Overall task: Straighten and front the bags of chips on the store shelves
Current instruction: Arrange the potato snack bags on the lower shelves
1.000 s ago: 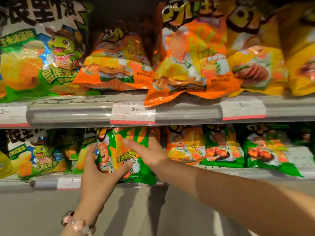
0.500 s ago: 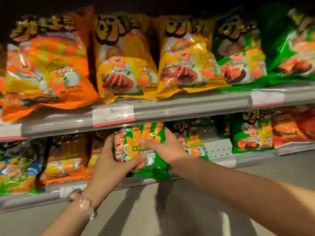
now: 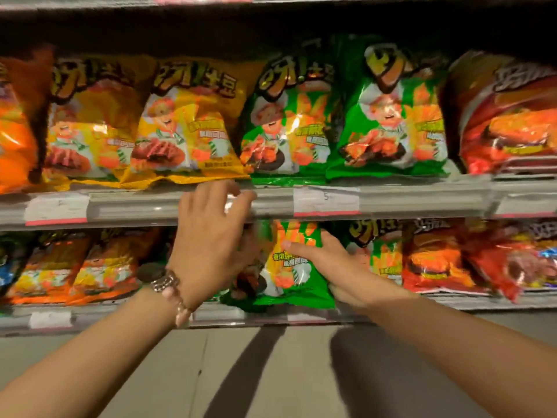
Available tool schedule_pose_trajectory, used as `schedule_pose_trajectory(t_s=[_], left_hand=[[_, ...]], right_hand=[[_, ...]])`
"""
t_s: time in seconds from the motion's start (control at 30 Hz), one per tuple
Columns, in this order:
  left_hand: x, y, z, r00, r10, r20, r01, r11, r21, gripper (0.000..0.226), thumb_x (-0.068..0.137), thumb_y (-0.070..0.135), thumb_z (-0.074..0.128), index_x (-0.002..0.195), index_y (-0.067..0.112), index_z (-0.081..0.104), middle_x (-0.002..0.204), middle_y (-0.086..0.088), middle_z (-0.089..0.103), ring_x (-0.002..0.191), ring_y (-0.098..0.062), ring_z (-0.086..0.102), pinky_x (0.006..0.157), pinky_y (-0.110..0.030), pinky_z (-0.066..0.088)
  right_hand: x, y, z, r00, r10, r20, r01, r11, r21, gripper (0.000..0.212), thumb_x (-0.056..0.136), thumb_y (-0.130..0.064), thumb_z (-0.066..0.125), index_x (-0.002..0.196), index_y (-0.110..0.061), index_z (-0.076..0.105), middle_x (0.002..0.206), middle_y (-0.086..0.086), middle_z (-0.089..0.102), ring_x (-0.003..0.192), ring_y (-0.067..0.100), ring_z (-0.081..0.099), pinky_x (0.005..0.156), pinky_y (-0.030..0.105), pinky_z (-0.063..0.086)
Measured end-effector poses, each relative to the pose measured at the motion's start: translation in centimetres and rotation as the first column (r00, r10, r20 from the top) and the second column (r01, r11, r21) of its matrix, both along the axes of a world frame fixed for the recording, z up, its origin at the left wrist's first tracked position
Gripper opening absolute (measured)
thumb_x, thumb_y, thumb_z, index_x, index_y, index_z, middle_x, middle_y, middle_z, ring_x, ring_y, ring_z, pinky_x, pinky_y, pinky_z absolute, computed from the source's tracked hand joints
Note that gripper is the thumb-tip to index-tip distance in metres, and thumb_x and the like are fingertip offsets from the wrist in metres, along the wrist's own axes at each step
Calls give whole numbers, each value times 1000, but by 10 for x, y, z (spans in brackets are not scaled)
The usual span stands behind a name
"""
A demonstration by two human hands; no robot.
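A green bag of chips (image 3: 291, 276) stands upright at the front of the lower shelf (image 3: 265, 317). My right hand (image 3: 337, 267) grips its right edge, thumb across the front. My left hand (image 3: 211, 236), a watch on its wrist, is raised in front of the bag's left side. Its fingers are spread and blurred, with the tips at the upper shelf rail (image 3: 135, 206). Whether the left hand still touches the bag is hidden.
The upper shelf carries yellow bags (image 3: 187, 128), green bags (image 3: 391, 116) and red bags (image 3: 506, 122). Orange bags (image 3: 99, 267) sit lower left and red bags (image 3: 437, 260) lower right. A price tag (image 3: 327, 202) hangs on the upper rail. Grey floor (image 3: 271, 372) lies below.
The view has shifted right along the shelves. My left hand has come off the green bag's side and risen toward the upper rail. My right hand keeps its hold on the bag.
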State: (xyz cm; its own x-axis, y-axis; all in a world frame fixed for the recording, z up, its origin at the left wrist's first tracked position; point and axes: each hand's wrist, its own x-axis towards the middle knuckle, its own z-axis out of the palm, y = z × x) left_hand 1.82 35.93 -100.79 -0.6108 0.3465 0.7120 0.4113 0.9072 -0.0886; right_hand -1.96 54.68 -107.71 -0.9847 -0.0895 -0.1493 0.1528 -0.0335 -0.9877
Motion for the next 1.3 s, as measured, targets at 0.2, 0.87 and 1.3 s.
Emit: schedule_pose_trajectory(t_s=[0.2, 0.87, 1.3], left_hand=[[-31, 75, 29, 990, -21, 140, 53, 972, -228, 102, 56, 30, 89, 144, 24, 38, 148, -22, 36, 136, -46, 30, 105, -72, 17], [-56, 78, 18, 948, -115, 297, 155, 981, -113, 109, 70, 5, 72, 151, 37, 7, 160, -5, -7, 144, -28, -16, 108, -65, -4], [-56, 80, 14, 956, -118, 267, 154, 981, -118, 114, 65, 4, 74, 151, 36, 6, 160, -7, -6, 144, -31, -14, 107, -69, 1]], right_hand=[[-9, 58, 12, 991, -4, 131, 3, 1000, 5, 97, 65, -34, 85, 141, -5, 31, 140, 13, 47, 129, 29, 45, 106, 43, 39], [-10, 96, -35, 951, -245, 190, 234, 969, 78, 92, 70, -32, 81, 145, -12, 33, 148, 11, 39, 136, 29, 38, 113, 43, 30], [-61, 32, -82, 935, -318, 158, 211, 855, 474, 23, 89, -14, 59, 72, -8, 44, 67, 3, 42, 63, 20, 44, 55, 29, 33]])
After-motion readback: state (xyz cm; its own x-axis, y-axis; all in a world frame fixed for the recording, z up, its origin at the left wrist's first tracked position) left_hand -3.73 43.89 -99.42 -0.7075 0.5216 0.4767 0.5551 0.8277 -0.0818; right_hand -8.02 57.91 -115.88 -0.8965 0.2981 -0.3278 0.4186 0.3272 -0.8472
